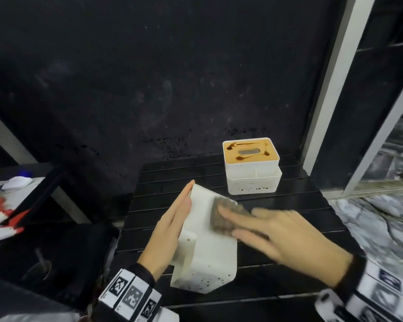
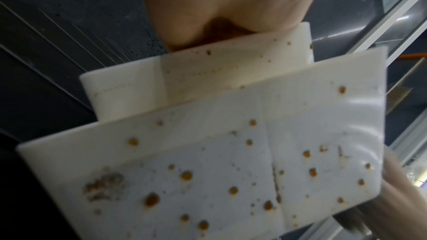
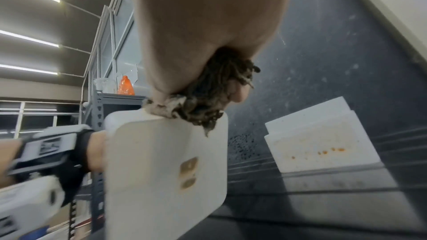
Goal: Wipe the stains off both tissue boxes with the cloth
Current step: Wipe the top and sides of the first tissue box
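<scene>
The near white tissue box [image 1: 207,249] lies tipped on its side on the black slatted table [image 1: 289,194]. Brown spots dot its near end [image 2: 208,171]. My left hand [image 1: 172,228] lies flat against its left side, fingers straight. My right hand [image 1: 277,235], blurred, holds a brown-stained cloth [image 1: 223,217] on the box's upturned face. The cloth [image 3: 208,101] is bunched between thumb and fingers at the box's far edge [image 3: 161,161]. The second tissue box [image 1: 251,163] stands upright at the back, with dark brown streaks on its orange lid and specks on its front [image 3: 318,140].
A dark spattered wall rises behind the table. A white frame post [image 1: 330,77] stands at the right, above marble-patterned floor [image 1: 370,217]. Red and white items [image 1: 5,219] lie on a surface at the left. An orange bottle [image 3: 126,85] sits on a grey metal shelf.
</scene>
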{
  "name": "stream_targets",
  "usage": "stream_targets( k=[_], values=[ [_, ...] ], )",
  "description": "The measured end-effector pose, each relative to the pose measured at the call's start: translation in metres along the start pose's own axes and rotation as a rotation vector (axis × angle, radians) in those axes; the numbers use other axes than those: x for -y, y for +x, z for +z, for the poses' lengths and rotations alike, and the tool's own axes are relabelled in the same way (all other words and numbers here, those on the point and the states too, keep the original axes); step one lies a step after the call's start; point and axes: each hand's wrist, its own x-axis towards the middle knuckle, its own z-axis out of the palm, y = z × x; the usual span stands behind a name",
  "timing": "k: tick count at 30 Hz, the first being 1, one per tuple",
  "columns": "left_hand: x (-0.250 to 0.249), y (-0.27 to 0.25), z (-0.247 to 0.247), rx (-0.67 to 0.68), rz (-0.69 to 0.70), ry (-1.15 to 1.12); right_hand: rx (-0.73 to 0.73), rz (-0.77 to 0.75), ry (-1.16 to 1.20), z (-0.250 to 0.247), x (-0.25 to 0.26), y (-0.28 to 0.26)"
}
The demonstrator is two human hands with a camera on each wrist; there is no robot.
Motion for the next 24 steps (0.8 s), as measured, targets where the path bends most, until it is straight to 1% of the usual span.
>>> stream_targets(
  k=[2, 3, 4, 6, 7, 8, 9, 10, 12, 13, 14, 16, 17, 19, 20, 22, 24],
  values=[
    [0.002, 0.005, 0.002, -0.068, -0.075, -0.062, -0.079, 0.065, 0.021, 0.003, -0.001, 0.022],
    [0.003, 0.007, 0.003, -0.101, -0.121, -0.08, -0.086, 0.064, 0.029, 0.005, 0.002, 0.03],
    [0.003, 0.008, 0.003, -0.105, -0.143, -0.07, -0.066, 0.039, 0.047, 0.004, 0.006, 0.034],
    [0.002, 0.007, 0.002, -0.064, -0.134, -0.018, 0.035, -0.065, 0.075, 0.0, 0.016, 0.029],
    [0.001, 0.005, 0.002, -0.066, -0.133, -0.009, 0.104, -0.104, 0.068, -0.004, 0.017, 0.024],
    [-0.001, 0.004, 0.001, -0.088, -0.138, -0.012, 0.142, -0.123, 0.028, -0.007, 0.015, 0.021],
    [0.001, 0.004, 0.0, -0.108, -0.143, -0.006, 0.131, -0.126, -0.022, -0.007, 0.009, 0.019],
    [0.001, 0.004, 0.0, -0.105, -0.133, -0.004, 0.088, -0.113, -0.06, -0.005, 0.003, 0.022],
    [0.001, 0.008, 0.002, -0.09, -0.122, 0.01, 0.017, -0.035, -0.053, -0.002, -0.002, 0.037],
    [-0.001, 0.007, 0.001, -0.108, -0.14, -0.01, -0.003, -0.007, -0.037, -0.001, -0.001, 0.044],
    [0.0, 0.008, 0.0, -0.125, -0.157, -0.026, -0.017, 0.001, -0.029, 0.0, 0.001, 0.05],
    [0.001, 0.005, -0.002, -0.094, -0.1, -0.018, -0.008, -0.041, -0.014, 0.001, 0.009, 0.054],
    [0.001, 0.002, -0.004, -0.064, -0.085, -0.026, 0.033, -0.077, 0.009, -0.001, 0.015, 0.051],
    [0.002, -0.003, -0.01, -0.034, -0.105, -0.023, 0.142, -0.133, 0.03, -0.005, 0.021, 0.038],
    [0.002, -0.004, -0.012, -0.024, -0.106, -0.005, 0.161, -0.141, 0.009, -0.006, 0.019, 0.029],
    [-0.002, -0.004, -0.012, -0.007, -0.114, 0.017, 0.12, -0.104, -0.042, -0.006, 0.009, 0.015],
    [-0.009, -0.003, -0.01, -0.015, -0.11, 0.061, 0.101, -0.023, -0.027, -0.006, 0.002, 0.008]
  ],
)
